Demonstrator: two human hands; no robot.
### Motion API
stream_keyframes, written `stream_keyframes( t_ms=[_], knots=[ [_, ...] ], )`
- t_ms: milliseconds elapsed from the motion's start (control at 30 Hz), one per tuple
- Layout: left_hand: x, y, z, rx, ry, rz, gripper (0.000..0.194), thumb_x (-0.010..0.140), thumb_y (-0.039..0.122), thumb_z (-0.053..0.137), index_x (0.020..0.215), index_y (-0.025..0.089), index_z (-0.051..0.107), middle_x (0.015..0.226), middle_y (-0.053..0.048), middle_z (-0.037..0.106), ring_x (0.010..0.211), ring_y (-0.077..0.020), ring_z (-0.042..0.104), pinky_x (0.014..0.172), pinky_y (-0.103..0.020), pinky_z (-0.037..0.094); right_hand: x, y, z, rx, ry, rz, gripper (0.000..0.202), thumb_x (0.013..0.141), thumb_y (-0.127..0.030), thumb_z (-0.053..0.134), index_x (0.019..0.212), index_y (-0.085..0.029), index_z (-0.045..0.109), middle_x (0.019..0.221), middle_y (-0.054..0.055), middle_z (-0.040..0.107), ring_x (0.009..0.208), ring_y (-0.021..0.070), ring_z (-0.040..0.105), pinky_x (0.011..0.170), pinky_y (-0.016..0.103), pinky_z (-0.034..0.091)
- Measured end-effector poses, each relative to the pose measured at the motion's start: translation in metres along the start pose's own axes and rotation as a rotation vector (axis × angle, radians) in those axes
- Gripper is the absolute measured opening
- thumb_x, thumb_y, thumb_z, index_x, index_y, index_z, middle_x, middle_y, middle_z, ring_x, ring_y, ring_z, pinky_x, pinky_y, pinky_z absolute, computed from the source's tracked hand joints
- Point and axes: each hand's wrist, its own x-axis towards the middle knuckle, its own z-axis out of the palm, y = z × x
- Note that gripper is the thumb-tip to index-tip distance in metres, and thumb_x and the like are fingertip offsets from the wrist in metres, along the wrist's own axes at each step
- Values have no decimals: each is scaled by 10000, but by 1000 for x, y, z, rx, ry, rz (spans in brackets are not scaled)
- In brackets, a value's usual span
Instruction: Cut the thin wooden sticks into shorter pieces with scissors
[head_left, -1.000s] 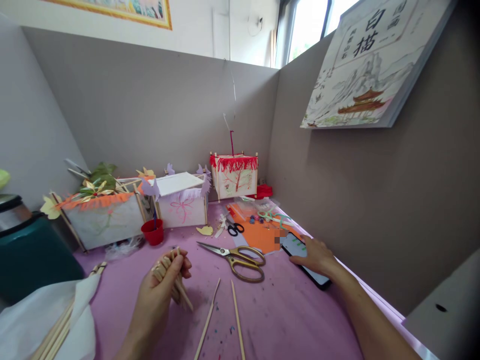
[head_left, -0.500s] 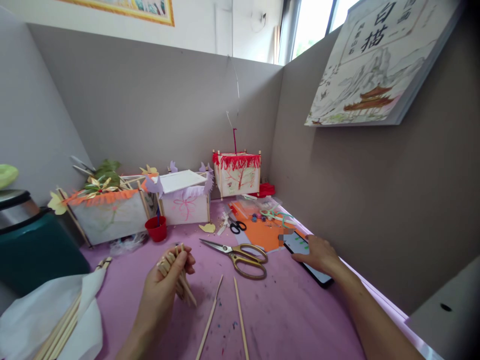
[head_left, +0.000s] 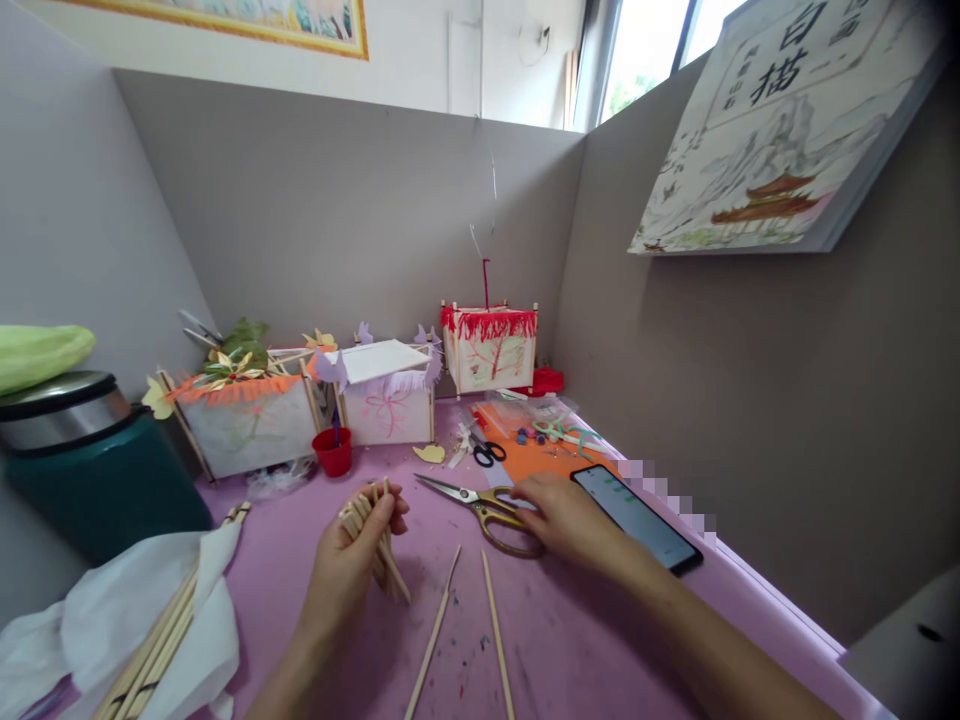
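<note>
A bundle of short wooden sticks is clasped in my left hand, fingers wrapped round it and thumb on top. My right hand is closed over the upper handle of the gold-handled scissors, which lie on the purple tabletop with blades pointing left. Part of that handle is hidden under the fingers. Two long thin sticks lie in front, between my hands. Just right of my right hand is a smartphone with its screen lit.
Paper-sided lanterns on wooden frames stand at the back. A red cup, small black scissors and orange paper lie before them. On the left are a teal bottle and sticks in white wrapping. Grey partitions enclose the desk.
My right hand has left the phone and moved left onto the gold scissors' handle. My left hand keeps its hold on the sticks. The whole view has shifted slightly.
</note>
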Motion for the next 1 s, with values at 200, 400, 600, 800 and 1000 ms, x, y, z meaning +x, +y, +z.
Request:
stream_keyframes(
  t_ms=[200,400,600,800,1000],
  knots=[
    [2,-2,-1,12,-11,-2,348,747,450,699,933,163,638,813,-17,618,708,-139,558,669,-252,453,27,-22,25,-54,-84,-38,245,816,-192,551,1044,-186,643,981,105,651,880,227,597,706,285,393],
    [3,-7,-2,-11,-7,4,346,760,437,692,955,159,626,804,-17,618,693,-132,569,648,-241,465,32,-25,34,-41,-32,25,168,808,-191,544,955,-144,609,938,134,647,862,245,589,714,313,390],
    [0,4,-1,-89,-10,20,320,784,431,662,984,193,586,731,22,597,521,-91,508,444,-195,382,28,-18,20,153,103,72,120,816,-212,509,931,-185,528,919,58,624,789,166,581,674,260,409],
    [-4,6,7,13,-47,-54,381,792,441,643,1021,144,573,612,37,568,404,-54,407,396,-184,298,27,-18,21,1050,139,42,612,737,-338,657,1279,-221,400,820,-34,555,700,129,560,623,256,446],
    [-4,0,10,42,-77,-76,355,816,434,608,1022,148,564,635,33,574,373,-27,324,373,-185,197,12,-44,20,793,100,-45,446,751,-402,689,1141,-229,555,780,-42,541,674,134,498,624,268,427]
  ],
)
